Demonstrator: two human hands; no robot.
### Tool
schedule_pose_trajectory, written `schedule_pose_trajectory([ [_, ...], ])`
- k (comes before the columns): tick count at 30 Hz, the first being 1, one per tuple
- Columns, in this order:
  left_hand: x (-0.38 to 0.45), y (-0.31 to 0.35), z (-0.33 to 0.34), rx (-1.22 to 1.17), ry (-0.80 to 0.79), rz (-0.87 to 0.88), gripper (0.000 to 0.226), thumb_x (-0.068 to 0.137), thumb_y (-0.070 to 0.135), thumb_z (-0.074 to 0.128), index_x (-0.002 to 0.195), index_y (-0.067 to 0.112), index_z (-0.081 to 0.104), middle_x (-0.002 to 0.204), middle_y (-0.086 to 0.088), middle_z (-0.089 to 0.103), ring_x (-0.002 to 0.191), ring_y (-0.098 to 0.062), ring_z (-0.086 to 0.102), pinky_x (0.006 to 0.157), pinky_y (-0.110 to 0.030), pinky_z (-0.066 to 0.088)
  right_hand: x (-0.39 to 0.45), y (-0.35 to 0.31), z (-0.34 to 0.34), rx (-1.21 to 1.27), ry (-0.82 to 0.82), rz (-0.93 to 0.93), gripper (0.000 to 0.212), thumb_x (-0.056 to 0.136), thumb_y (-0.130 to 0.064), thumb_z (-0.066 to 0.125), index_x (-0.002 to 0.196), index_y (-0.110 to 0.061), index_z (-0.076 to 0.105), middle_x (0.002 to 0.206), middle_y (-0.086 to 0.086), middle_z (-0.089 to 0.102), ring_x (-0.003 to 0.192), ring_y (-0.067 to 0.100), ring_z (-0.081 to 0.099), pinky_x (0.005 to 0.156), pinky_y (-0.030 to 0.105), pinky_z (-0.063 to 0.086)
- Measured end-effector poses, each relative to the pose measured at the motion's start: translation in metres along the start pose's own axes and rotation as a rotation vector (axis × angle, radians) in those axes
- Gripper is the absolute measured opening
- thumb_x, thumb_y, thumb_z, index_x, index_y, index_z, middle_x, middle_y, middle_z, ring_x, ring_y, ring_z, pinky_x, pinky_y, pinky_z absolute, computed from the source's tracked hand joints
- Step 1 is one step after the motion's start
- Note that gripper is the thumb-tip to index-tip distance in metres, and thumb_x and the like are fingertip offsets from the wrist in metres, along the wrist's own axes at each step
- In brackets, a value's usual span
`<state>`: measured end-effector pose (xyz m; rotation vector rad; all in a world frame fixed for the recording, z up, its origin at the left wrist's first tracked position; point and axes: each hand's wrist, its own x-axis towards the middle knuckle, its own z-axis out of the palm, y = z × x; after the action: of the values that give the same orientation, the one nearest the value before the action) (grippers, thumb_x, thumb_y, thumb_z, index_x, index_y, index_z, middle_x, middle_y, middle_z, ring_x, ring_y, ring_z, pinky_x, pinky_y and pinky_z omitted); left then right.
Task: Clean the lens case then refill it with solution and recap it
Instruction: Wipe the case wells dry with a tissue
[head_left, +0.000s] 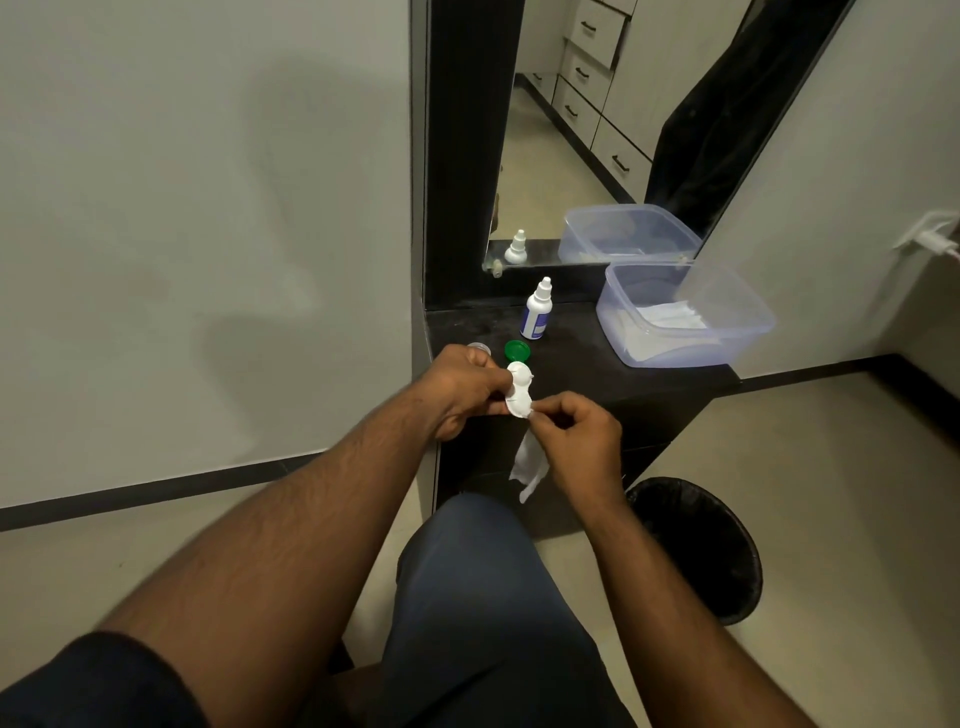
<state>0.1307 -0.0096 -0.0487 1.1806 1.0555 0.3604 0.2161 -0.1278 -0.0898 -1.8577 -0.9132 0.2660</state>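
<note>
Case: white two-well case (519, 392) was at frame centre, above the bench (582, 374) edge.
Hands: left (460, 387) gripped case; right (576, 436) pinched tissue (530, 465) against it.
Counts: one green cap (517, 351), one bottle (537, 310), one tub (685, 312).

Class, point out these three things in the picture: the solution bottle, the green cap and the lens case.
solution bottle (535, 317): head view, on its white body.
green cap (517, 352): head view, on its top face.
lens case (519, 391): head view, on its white middle.
</note>
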Motion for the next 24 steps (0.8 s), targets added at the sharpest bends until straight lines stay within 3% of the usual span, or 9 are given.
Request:
schedule_pose_trajectory([
  [9, -0.002, 0.002, -0.002, 0.005, -0.021, -0.021, 0.019, 0.081, -0.007, 0.065, 0.068, 0.004, 0.059, 0.099, -0.018, 0.069, 0.087, -0.025, 0.071, 0.065, -0.03, 0.061, -0.007, -0.003, 0.001, -0.021, 0.022, -0.111, 0.009, 0.078, -0.004, 0.071, 0.083, -0.01, 0.074, 0.079, -0.008, 0.062, 0.075, 0.001, 0.06, 0.068, 0.007, 0.046],
  [13, -0.001, 0.001, -0.003, -0.004, -0.036, -0.014, 0.021, 0.081, -0.008, 0.065, 0.066, 0.004, 0.058, 0.098, -0.018, 0.069, 0.086, -0.026, 0.071, 0.065, -0.032, 0.061, -0.006, 0.0, 0.0, -0.011, 0.054, -0.098, 0.01, 0.077, -0.002, 0.071, 0.081, -0.011, 0.074, 0.078, -0.008, 0.062, 0.075, 0.001, 0.061, 0.071, 0.016, 0.051],
  [17, 0.002, 0.0, -0.004, 0.012, -0.053, -0.013, 0.023, 0.08, -0.008, 0.066, 0.064, 0.006, 0.056, 0.101, -0.019, 0.068, 0.089, -0.028, 0.071, 0.069, -0.035, 0.061, -0.006, -0.005, 0.001, -0.078, -0.011, -0.267, 0.01, 0.074, 0.001, 0.072, 0.08, -0.006, 0.074, 0.075, -0.003, 0.058, 0.069, 0.0, 0.057, 0.064, 0.01, 0.044],
  [20, 0.004, 0.0, -0.005, -0.007, -0.07, -0.021, 0.027, 0.079, -0.009, 0.066, 0.061, 0.006, 0.055, 0.101, -0.02, 0.069, 0.085, -0.029, 0.072, 0.075, -0.041, 0.06, -0.002, -0.006, -0.002, -0.051, 0.055, -0.218, 0.011, 0.074, 0.001, 0.073, 0.082, -0.006, 0.074, 0.076, -0.005, 0.059, 0.071, -0.004, 0.058, 0.066, 0.007, 0.044],
  [24, 0.002, 0.0, -0.005, -0.006, -0.074, -0.012, 0.028, 0.078, -0.01, 0.066, 0.059, 0.007, 0.054, 0.096, -0.019, 0.067, 0.081, -0.027, 0.071, 0.066, -0.036, 0.061, -0.005, -0.011, 0.001, -0.132, -0.007, -0.308, 0.011, 0.077, 0.0, 0.072, 0.087, -0.004, 0.073, 0.083, 0.004, 0.062, 0.071, 0.001, 0.057, 0.068, 0.007, 0.045],
])
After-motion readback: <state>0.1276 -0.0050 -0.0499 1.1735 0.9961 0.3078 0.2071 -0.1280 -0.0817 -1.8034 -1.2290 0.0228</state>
